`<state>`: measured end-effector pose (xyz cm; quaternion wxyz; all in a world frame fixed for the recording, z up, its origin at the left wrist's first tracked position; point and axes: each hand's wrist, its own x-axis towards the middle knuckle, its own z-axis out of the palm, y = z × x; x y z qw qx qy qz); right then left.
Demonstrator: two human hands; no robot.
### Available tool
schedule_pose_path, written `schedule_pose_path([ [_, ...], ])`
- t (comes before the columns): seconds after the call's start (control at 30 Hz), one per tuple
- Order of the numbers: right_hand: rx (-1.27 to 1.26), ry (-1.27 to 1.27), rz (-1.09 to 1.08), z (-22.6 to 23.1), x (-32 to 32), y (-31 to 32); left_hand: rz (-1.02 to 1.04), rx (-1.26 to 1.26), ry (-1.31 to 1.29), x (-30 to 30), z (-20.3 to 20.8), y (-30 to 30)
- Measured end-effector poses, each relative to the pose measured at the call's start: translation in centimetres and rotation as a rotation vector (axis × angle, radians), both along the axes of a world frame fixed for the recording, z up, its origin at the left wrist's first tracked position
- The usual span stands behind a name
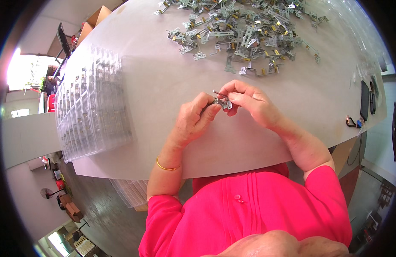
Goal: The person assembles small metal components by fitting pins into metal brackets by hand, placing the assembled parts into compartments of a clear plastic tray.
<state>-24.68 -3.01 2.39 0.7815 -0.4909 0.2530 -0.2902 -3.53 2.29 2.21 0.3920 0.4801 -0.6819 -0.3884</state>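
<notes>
Over the middle of the table, my two hands meet at a small silvery metal bracket (226,104). My left hand (192,119) is closed, pinching the bracket's left part between thumb and forefinger. From the right, my right hand (252,103) comes in closed, with thumb and fingers on a thin metal rod (218,93) whose end sticks out toward the left, just above the bracket. My fingertips cover where the rod and the bracket come together, so I cannot tell whether they are joined.
A large heap of loose metal brackets (249,38), some with brassy parts, lies on the far side of the table (155,85). Stacked clear plastic trays (93,107) stand at the left edge. At the right lie a dark phone-like slab (364,100) and clear plastic sheeting (356,25).
</notes>
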Motion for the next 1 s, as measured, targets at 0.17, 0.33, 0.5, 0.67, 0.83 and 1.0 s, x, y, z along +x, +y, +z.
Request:
schedule_pose_path([
  [0.17, -0.226, 0.179, -0.112, -0.8, 0.4, 0.5, -0.063, -0.188, -0.161, -0.3, 0.0, -0.2],
  [0.33, -0.445, 0.042, -0.379, -1.3, 1.2, 0.6, -0.007, -0.260, -0.235, -0.9, -0.1, 0.0],
  [0.5, -0.362, 0.109, -0.298, -0.6, 0.8, 0.5, 0.148, -0.327, -0.293, -0.6, -0.7, -0.1],
  [0.67, -0.198, 0.147, -0.180, -0.1, 0.8, 0.6, 0.089, -0.351, -0.307, -0.6, -0.7, -0.2],
  [0.83, -0.221, 0.148, -0.247, -0.1, 0.6, 0.2, 0.105, -0.234, -0.148, -0.5, 0.2, -0.3],
  [1.0, -0.185, 0.101, -0.293, -0.2, 0.2, -0.3, -0.011, 0.201, 0.098, 0.9, 0.8, -0.3],
])
